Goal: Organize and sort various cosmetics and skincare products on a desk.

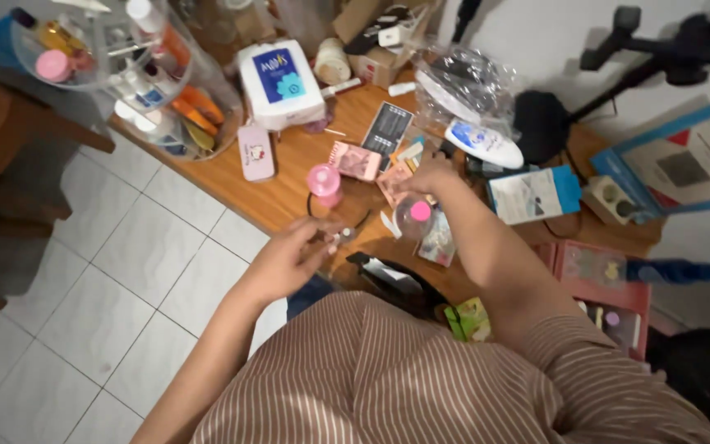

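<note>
My left hand hovers over the front edge of the wooden table, fingers pinched on a small thin white stick. A bottle with a round pink cap stands just beyond it. My right hand reaches further onto the table, fingertips down on a pink packet; whether it grips the packet is unclear. A clear round jar with a pink lid lies just under that wrist. A pink patterned box sits to the left of the right hand.
A clear organiser full of bottles stands at the table's left end, by a white wipes pack and a pink case. A white tube, blue-edged box, pink tray and black tripod lie right. White floor tiles lie left.
</note>
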